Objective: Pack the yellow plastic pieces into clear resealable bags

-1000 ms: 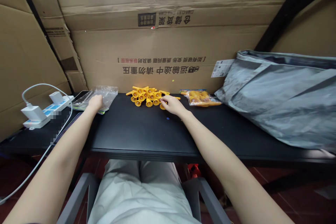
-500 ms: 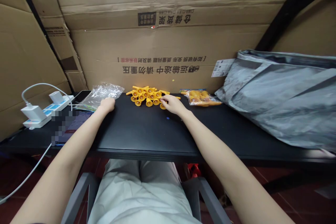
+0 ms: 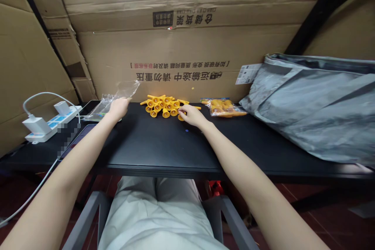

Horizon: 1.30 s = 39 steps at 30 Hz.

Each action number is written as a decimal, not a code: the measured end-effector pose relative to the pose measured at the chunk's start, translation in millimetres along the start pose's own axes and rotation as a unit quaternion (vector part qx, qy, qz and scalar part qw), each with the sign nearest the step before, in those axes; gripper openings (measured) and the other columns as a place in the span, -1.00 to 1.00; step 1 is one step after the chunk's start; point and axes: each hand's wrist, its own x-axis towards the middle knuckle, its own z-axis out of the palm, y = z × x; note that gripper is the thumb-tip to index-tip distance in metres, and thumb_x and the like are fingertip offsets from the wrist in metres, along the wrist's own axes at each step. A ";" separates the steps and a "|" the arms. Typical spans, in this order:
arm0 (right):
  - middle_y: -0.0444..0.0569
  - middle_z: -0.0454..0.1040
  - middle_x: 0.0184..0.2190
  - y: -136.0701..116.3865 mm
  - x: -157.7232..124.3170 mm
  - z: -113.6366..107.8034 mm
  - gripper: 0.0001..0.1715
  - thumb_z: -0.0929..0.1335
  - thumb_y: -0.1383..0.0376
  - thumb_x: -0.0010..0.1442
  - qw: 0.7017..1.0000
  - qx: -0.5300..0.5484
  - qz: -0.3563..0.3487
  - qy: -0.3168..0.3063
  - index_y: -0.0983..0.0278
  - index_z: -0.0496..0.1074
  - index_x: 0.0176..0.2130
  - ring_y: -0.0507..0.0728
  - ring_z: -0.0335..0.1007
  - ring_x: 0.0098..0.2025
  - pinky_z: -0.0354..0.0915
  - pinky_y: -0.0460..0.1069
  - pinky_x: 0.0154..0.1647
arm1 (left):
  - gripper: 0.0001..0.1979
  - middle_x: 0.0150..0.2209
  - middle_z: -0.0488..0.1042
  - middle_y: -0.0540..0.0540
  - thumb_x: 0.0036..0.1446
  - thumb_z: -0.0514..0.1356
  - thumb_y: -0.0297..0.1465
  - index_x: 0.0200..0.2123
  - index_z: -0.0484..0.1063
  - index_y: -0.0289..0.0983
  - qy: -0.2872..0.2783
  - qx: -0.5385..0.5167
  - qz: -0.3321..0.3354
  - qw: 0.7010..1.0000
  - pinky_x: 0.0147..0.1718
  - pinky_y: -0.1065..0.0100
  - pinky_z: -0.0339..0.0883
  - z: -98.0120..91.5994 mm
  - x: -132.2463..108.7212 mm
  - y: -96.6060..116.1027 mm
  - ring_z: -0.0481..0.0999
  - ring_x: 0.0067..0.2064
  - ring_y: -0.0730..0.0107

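A heap of small yellow plastic pieces lies at the back of the black table. My right hand rests at the heap's right edge, fingers pinched on one yellow piece. My left hand is closed on a clear plastic bag, which is raised off the table just left of the heap. More clear bags lie flat under and left of that hand.
A sealed bag of yellow pieces lies right of the heap. A big grey bag fills the table's right side. A white power strip with chargers and a tablet sit left. Cardboard boxes wall the back.
My left hand has moved right from the flat pile of bags and lifted one clear bag up off the table. My right hand has stayed at the heap.
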 end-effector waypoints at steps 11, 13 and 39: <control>0.11 0.46 -0.11 11.8 0.0 10.9 -0.82 0.37 0.34 0.12 0.996 -0.035 0.002 -0.086 0.29 0.50 -0.22 0.22 0.34 -0.04 0.26 0.16 -0.01 | -0.33 0.06 0.46 0.04 -0.04 -0.02 -0.67 0.12 0.36 -0.07 -0.102 -0.112 0.149 0.977 0.04 0.43 0.23 -11.6 -13.7 22.8 0.43 0.06 0.38; 0.11 0.46 -0.10 16.1 0.5 14.2 -0.82 0.37 0.35 0.12 0.996 -0.034 0.008 -0.088 0.29 0.50 -0.21 0.22 0.33 -0.03 0.26 0.16 0.00 | -0.36 0.03 0.48 0.05 -0.08 -0.01 -0.69 0.03 0.44 -0.10 -0.136 -0.146 0.163 0.966 0.03 0.46 0.23 -5.8 -12.4 25.8 0.44 0.05 0.40; 0.09 0.48 -0.21 17.7 -2.7 -8.3 -0.76 0.28 0.28 0.21 0.999 -0.044 0.023 -0.012 0.31 0.51 -0.21 0.18 0.39 -0.11 0.27 0.06 -0.04 | -0.24 -0.01 0.51 -0.02 -0.26 -0.07 -0.73 0.07 0.39 -0.26 -0.232 -0.294 0.161 0.913 -0.01 0.48 0.29 17.5 7.3 40.3 0.47 0.02 0.49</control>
